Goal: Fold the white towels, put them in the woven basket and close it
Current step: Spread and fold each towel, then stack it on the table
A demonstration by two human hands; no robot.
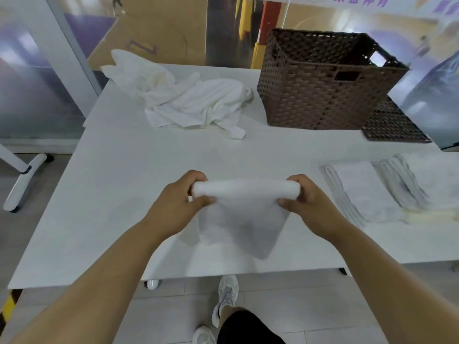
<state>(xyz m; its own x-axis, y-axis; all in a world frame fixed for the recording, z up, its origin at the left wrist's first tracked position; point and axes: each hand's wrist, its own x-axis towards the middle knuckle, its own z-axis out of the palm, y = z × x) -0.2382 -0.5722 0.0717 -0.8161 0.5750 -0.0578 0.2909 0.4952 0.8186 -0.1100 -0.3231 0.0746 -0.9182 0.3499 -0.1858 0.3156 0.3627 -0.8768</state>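
A white towel [242, 214] hangs doubled over above the near middle of the white table [119, 184]. My left hand [173, 204] pinches the left end of its folded top edge and my right hand [308, 204] pinches the right end. The towel's lower part drapes down toward the table's front edge. A heap of unfolded white towels [188, 100] lies at the back left. Two folded white towels [360, 192] lie flat on the right. The brown woven basket [320, 100] stands open at the back right, its flat lid [390, 125] lying beside it on the right.
The table's front edge runs just under the hanging towel, with my shoes and tiled floor below. Another table's wheeled leg [24, 180] stands on the left. Glass panels rise behind the table.
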